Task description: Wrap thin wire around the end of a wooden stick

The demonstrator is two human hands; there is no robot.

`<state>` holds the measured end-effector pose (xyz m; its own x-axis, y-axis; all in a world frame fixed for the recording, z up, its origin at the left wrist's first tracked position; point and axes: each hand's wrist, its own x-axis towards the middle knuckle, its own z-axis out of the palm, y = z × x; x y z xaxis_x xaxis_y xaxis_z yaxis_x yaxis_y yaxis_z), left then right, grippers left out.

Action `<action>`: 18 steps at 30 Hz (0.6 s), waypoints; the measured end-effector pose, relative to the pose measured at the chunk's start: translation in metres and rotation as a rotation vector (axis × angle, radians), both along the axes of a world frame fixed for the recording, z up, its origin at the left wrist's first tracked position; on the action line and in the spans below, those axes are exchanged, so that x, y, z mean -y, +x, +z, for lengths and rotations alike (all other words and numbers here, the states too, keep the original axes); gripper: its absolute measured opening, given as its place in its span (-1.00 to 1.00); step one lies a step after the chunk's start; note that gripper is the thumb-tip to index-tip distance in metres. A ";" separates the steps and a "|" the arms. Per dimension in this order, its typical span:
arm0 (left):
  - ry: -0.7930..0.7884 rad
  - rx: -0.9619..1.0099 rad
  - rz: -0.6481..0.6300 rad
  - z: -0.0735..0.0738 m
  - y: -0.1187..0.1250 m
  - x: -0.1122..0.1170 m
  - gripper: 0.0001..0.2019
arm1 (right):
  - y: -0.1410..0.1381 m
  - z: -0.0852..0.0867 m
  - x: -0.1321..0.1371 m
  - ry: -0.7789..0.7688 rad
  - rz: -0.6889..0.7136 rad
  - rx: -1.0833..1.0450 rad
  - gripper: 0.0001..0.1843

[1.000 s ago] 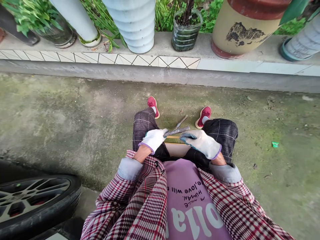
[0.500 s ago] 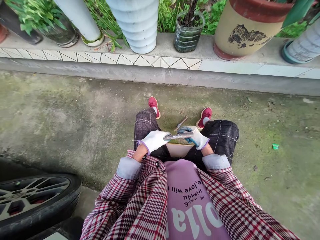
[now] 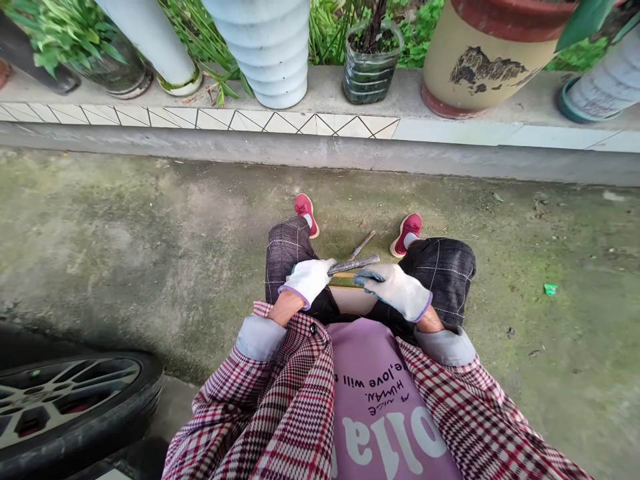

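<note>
While the gloved left hand [image 3: 309, 280] is curled tightly around one grey rod [image 3: 363, 263], hiding its near end, the gloved right hand [image 3: 396, 288] sits just beside the rod's free end, fingers half bent; whether it grips anything cannot be told. Beyond the rod, one second rod [image 3: 363, 245] lies on the ground [image 3: 210, 227] near two red shoes [image 3: 407, 233].

A person [image 3: 385, 400] faces us, knees [image 3: 290, 243] spread, left arm [image 3: 225, 383] and right arm [image 3: 483, 393] reaching forward and inward. The gloved left hand [image 3: 307, 280] is curled closed; the gloved right hand [image 3: 400, 288] slants toward it, back upward, slightly apart. Left wrist [image 3: 286, 309] and right wrist [image 3: 430, 324] show bare.
</note>
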<state>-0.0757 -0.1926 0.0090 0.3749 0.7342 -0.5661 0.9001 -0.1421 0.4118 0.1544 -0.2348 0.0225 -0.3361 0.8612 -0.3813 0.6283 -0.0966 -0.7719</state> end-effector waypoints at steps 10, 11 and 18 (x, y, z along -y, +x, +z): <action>-0.123 0.095 -0.133 0.018 -0.007 0.005 -0.67 | 0.013 -0.035 -0.039 -0.113 -0.149 -0.260 -0.72; -0.123 0.115 -0.128 0.021 -0.009 0.004 -0.66 | 0.012 -0.039 -0.039 -0.143 -0.202 -0.332 -0.69; -0.062 0.176 0.003 0.027 -0.014 0.000 -0.65 | -0.010 -0.053 -0.017 -0.348 -0.372 -0.428 -0.64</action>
